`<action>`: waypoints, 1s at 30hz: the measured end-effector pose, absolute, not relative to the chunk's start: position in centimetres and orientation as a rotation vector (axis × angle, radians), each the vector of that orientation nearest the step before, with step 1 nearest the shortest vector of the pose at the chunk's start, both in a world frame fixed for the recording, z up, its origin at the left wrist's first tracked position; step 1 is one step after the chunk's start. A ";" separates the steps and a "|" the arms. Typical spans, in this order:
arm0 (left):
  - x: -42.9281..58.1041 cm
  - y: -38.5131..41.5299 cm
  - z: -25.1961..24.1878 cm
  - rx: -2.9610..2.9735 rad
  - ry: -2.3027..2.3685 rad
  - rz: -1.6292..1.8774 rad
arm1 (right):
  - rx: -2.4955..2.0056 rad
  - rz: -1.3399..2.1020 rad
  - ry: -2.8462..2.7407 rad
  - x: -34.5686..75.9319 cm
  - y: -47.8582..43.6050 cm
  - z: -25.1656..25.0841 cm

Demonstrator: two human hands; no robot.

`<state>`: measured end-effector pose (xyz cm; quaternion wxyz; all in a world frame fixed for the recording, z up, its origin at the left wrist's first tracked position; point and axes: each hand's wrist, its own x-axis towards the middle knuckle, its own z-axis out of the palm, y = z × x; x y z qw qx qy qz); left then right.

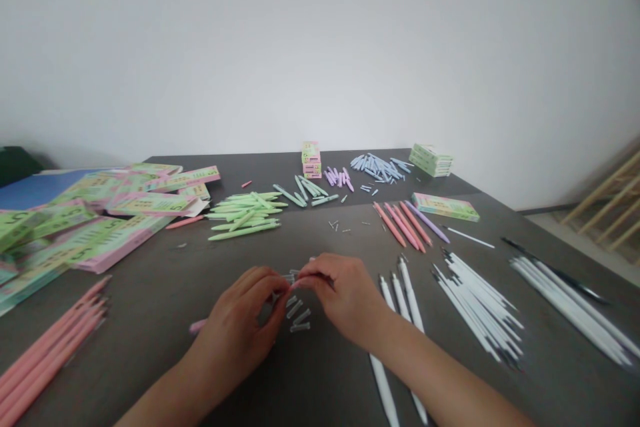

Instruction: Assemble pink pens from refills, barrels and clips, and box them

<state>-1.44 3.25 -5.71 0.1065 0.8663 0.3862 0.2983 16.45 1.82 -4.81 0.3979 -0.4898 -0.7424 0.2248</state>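
My left hand and my right hand meet fingertip to fingertip above the dark table. Pinched between them is a small pink pen part, mostly covered by the fingers. A pink end pokes out left of my left hand; whether that hand holds it cannot be made out. Just under the fingertips lie several small clear plastic pieces. White pens lie close to my right forearm, partly hidden by it. Several pink pen barrels are lined up left of my left hand.
Flat pen boxes pile up at left. Green pens, purple pieces and blue pieces lie farther back. Pink pens, white refills and a box are at right. Box stacks stand at the back.
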 end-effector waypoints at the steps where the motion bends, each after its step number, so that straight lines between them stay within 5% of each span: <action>1: -1.5 3.2 -5.7 2.559 1.134 0.878 | -1.253 0.578 -1.879 16.5 1.9 -4.9; 21: -1.5 3.5 -5.8 2.633 1.120 0.811 | -1.507 0.488 -1.992 16.3 2.0 -4.9; 30: -1.9 4.8 -6.4 2.662 1.243 0.355 | -1.632 0.318 -1.865 18.6 2.7 -3.5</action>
